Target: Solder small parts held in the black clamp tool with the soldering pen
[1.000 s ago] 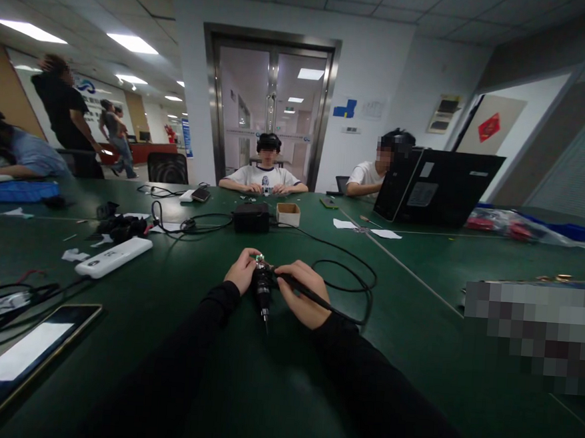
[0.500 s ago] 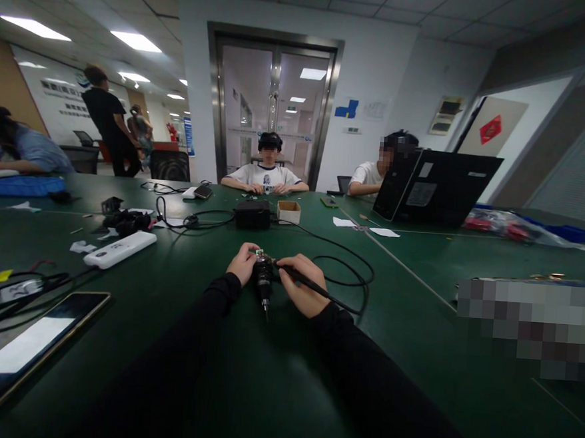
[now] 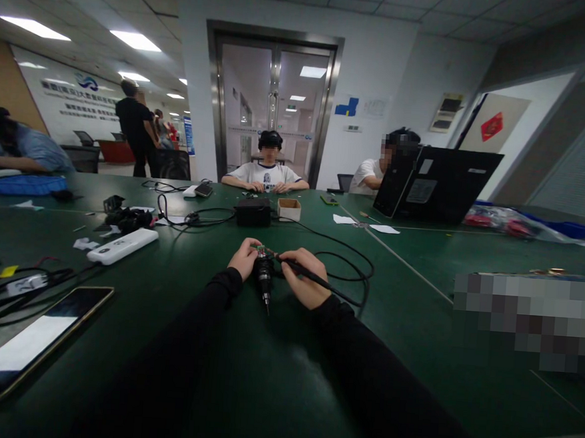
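A black cylindrical device (image 3: pixel 264 274) with a metal collar and a thin pointed tip lies on the green table (image 3: pixel 261 377), its tip towards me. At its far end shows a small green circuit board (image 3: pixel 261 248). My left hand (image 3: pixel 243 260) is closed at that end, thumb and fingers pinching the board's left side; the exact contact is partly hidden. Like a pen, my right hand (image 3: pixel 307 277) holds a black soldering iron (image 3: pixel 313 277), its front end close to the right side of the board. Whether it touches cannot be made out.
Beyond my hands stand a black box (image 3: pixel 253 211) and a small open carton (image 3: pixel 289 209). A black cable (image 3: pixel 370 268) loops at the right. At left lie a white power bank (image 3: pixel 123 246) and a phone (image 3: pixel 43 342). Several people are around; a computer case (image 3: pixel 440 186) stands right.
Both hands keep nearly the same place, with the iron's front end still near the board. In the background, a standing person in black has moved to the right.
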Tool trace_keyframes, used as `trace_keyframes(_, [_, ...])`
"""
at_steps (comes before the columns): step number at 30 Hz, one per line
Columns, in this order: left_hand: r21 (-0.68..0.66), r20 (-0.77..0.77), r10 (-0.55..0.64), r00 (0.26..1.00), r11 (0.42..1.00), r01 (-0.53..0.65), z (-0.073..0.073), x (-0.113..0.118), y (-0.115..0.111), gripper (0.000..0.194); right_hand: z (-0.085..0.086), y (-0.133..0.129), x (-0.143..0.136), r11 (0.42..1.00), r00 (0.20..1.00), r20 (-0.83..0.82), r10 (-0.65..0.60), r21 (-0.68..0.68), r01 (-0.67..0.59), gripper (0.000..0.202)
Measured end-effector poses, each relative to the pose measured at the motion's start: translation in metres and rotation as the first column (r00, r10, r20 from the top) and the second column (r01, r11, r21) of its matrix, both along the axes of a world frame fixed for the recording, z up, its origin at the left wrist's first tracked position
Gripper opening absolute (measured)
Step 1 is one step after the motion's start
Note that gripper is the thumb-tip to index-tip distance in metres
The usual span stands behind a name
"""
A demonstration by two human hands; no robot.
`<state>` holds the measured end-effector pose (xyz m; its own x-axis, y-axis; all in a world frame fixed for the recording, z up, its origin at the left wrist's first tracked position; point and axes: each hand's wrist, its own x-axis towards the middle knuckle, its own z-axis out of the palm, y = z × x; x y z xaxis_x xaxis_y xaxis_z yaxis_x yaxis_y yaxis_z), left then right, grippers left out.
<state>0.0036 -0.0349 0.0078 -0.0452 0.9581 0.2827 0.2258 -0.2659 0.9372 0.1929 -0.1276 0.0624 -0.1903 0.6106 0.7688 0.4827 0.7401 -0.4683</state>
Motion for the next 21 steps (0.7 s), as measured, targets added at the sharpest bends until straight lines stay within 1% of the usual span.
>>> trace_keyframes(4, [0.006, 0.025, -0.028, 0.999, 1.000, 0.028, -0.003, 0.000, 0.001, 0.019, -0.001, 0.001, 0.000, 1.000, 1.000, 0.006, 0.012, -0.004, -0.012, 0.016])
trace_keyframes(8, [0.014, 0.043, -0.024, 0.999, 1.000, 0.024, -0.006, -0.002, 0.003, 0.018, 0.000, 0.001, 0.001, 1.000, 0.999, 0.027, 0.022, -0.006, -0.022, 0.015])
trace_keyframes(16, [0.017, 0.045, -0.038, 0.998, 0.999, 0.037, -0.011, -0.003, 0.007, 0.018, 0.003, -0.002, -0.001, 0.999, 0.998, 0.055, 0.035, -0.023, -0.034, 0.016])
trace_keyframes(21, [0.028, 0.046, -0.057, 0.997, 0.998, 0.056, -0.013, -0.003, 0.010, 0.018, 0.003, -0.004, -0.002, 0.999, 0.998, 0.057, 0.035, -0.009, -0.034, 0.017])
